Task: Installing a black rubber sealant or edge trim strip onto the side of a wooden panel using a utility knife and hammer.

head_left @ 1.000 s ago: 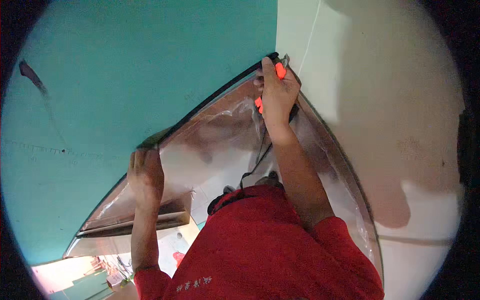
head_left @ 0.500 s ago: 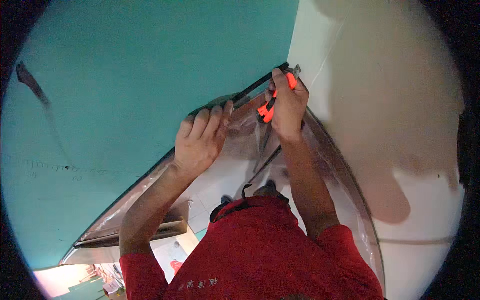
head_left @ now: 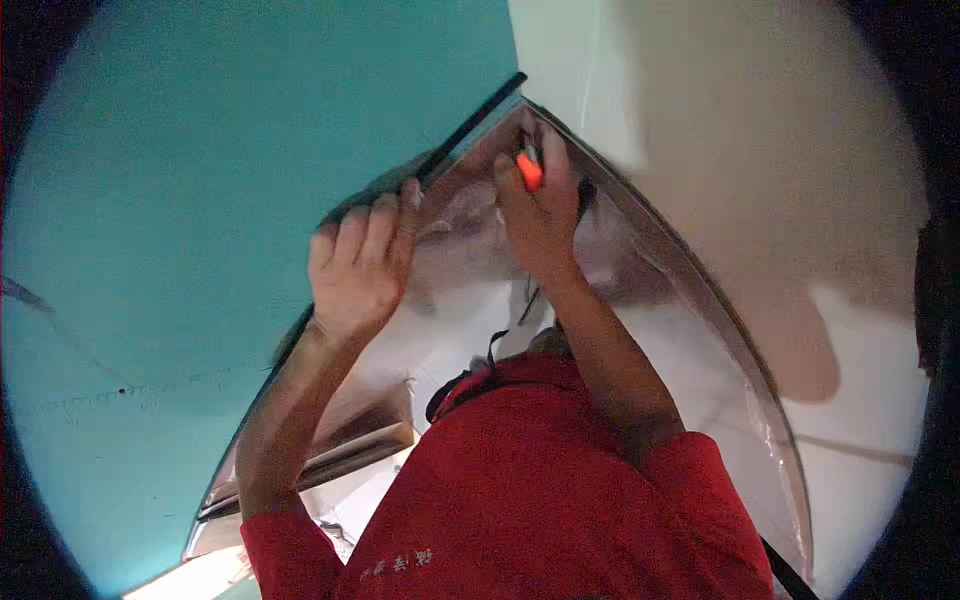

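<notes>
I see the right hand closed round the orange tool. Left of it, the left hand's bent fingers meet the black strip, grip unclear. A loose hold could send the tool into them.

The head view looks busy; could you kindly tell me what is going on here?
A person in a red shirt is working with bare hands near where a teal wall meets a pale wall. The left hand has its fingers at a black strip along the teal wall's edge. The right hand holds a small orange tool, too blurred to identify.
</notes>
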{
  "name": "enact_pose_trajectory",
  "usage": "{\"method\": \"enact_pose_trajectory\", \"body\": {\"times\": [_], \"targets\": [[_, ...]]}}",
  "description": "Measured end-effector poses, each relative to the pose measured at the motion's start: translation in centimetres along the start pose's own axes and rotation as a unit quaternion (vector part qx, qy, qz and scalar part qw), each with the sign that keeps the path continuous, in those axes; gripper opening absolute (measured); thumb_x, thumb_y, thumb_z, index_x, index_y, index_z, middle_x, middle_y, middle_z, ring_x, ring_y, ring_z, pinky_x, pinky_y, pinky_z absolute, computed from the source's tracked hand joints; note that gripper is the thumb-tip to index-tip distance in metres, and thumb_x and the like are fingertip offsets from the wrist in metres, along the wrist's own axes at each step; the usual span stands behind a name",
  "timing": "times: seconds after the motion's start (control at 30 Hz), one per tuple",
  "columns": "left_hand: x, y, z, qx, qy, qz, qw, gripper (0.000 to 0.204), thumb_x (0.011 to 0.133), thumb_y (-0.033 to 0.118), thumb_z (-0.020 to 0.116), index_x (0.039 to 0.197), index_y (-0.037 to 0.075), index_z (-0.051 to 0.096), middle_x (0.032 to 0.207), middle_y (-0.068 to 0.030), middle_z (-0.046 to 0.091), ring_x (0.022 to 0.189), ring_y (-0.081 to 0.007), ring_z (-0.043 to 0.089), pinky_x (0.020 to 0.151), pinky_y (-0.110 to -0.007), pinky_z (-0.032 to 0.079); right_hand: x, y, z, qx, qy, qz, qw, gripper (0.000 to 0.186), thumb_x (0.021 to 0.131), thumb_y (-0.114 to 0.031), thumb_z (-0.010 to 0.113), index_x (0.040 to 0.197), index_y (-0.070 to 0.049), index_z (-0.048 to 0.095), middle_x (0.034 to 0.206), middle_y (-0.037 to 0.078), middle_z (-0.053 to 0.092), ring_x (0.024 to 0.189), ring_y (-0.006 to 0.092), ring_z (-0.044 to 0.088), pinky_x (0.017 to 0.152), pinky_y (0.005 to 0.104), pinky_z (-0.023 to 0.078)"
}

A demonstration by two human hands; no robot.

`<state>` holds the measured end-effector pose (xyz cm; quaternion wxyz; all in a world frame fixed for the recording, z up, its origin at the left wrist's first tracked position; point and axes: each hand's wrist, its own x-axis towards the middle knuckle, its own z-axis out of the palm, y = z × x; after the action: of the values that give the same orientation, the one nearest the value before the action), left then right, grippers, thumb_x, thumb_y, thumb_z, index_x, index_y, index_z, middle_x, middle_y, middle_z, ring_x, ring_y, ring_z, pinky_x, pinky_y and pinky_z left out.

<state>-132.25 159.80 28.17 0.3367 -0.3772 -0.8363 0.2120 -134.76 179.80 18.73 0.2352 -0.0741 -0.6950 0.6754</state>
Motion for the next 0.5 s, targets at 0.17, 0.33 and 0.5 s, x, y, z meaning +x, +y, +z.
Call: {"method": "enact_pose_trajectory", "body": {"times": [0.17, 0.33, 0.5], "targets": [[0.2, 0.0, -0.2, -0.012, 0.029, 0.001, 1.000, 0.051, 0.075, 0.017, 0.063, 0.125, 0.008, 0.063, 0.106, -0.0024, 0.060, 0.086, -0.0169, 0.055, 0.070, -0.033, 0.039, 0.5, -2.3, -0.7, -0.070, -0.056, -0.034, 0.995, 0.073, 0.084, -0.025, 0.058, 0.148, -0.007, 0.029, 0.095, 0.026, 0.066, 0.082, 0.0425, 0.066, 0.072, 0.0467, 0.053], [0.2, -0.2, -0.6, -0.022, 0.026, 0.014, 0.999, 0.051, 0.075, 0.017, 0.064, 0.125, 0.006, 0.062, 0.106, -0.0038, 0.059, 0.085, -0.0174, 0.055, 0.070, -0.033, 0.039, 1.2, -2.7, 0.2, -0.026, -0.003, -0.023, 0.999, 0.055, 0.088, -0.033, 0.064, 0.132, -0.004, 0.049, 0.087, 0.021, 0.067, 0.079, 0.0361, 0.068, 0.072, 0.0432, 0.053], [-0.3, -0.7, 0.0, -0.010, 0.034, 0.034, 0.999, 0.052, 0.076, 0.017, 0.062, 0.126, 0.004, 0.061, 0.106, -0.0060, 0.059, 0.085, -0.0178, 0.055, 0.069, -0.032, 0.040, 3.4, -3.0, 2.9, 0.114, 0.114, 0.020, 0.987, 0.030, 0.089, -0.026, 0.070, 0.088, 0.001, 0.058, 0.066, 0.008, 0.058, 0.064, 0.0168, 0.057, 0.065, 0.0356, 0.050]]}}
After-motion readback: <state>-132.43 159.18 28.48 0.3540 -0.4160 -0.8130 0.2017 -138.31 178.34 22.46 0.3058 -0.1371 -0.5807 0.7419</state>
